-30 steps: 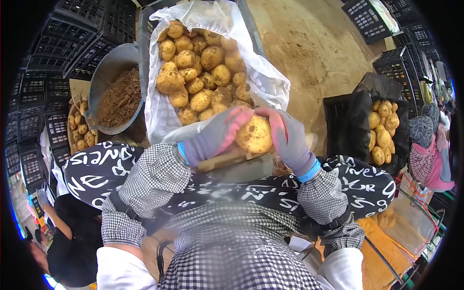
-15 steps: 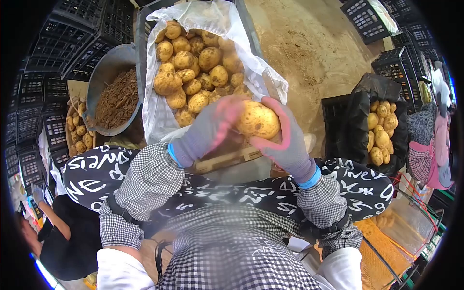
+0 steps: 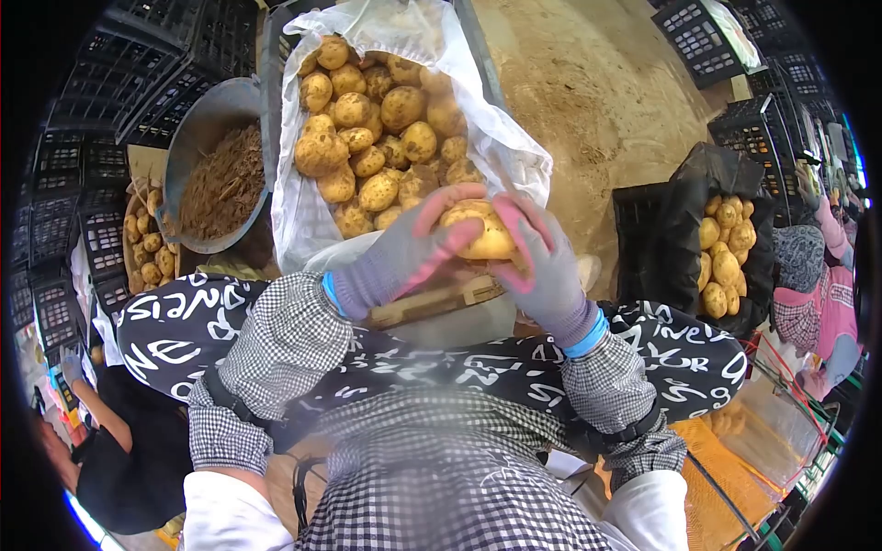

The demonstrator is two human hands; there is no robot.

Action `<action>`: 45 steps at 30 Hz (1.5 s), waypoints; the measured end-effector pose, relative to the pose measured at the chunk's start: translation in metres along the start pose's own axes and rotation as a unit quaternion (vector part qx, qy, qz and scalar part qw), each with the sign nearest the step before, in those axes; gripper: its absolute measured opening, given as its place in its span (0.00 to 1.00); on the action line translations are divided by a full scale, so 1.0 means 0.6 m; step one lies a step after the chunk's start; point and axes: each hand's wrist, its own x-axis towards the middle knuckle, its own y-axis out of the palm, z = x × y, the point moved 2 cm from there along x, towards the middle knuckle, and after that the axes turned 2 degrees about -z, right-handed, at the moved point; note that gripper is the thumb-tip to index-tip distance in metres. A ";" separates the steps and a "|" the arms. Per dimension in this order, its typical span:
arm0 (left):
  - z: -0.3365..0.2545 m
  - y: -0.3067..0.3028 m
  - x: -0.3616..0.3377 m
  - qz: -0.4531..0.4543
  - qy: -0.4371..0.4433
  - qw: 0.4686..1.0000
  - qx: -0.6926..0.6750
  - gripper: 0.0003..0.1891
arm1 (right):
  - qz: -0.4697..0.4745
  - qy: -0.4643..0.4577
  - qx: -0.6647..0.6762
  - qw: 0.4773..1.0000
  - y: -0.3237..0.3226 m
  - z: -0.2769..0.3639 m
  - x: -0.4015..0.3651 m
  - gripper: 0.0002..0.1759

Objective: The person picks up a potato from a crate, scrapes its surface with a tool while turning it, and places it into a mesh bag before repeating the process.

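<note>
A large yellow potato [image 3: 480, 230] with brown dirt specks is between my two gloved hands, above the near end of a lined crate. My right hand [image 3: 544, 262], in a grey glove with pink fingers, grips its right side. On the left side, my left hand [image 3: 404, 253] in a matching glove has its thumb across the front and fingers behind. Just beyond are many loose potatoes [image 3: 378, 156], some dirt-smeared, in the crate's white plastic liner [image 3: 514, 151]. Part of the potato is covered by the fingers.
To the left stand a round tub [image 3: 209, 110] of brown soil and a basket of potatoes [image 3: 147, 243]. A black-lined crate [image 3: 684, 197] with potatoes is at right. Black crates [image 3: 138, 69] are stacked at far left. Another person's arm [image 3: 106, 413] shows at lower left.
My left hand was blurred by motion at the potato's left side; now its thumb lies across the front. The potato has turned and shifted slightly left, and my right fingers have moved over its top.
</note>
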 end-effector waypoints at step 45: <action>0.002 -0.223 0.065 -0.252 0.157 0.936 0.190 0.21 | -0.264 0.239 0.377 0.855 -0.155 -0.090 -0.042 0.27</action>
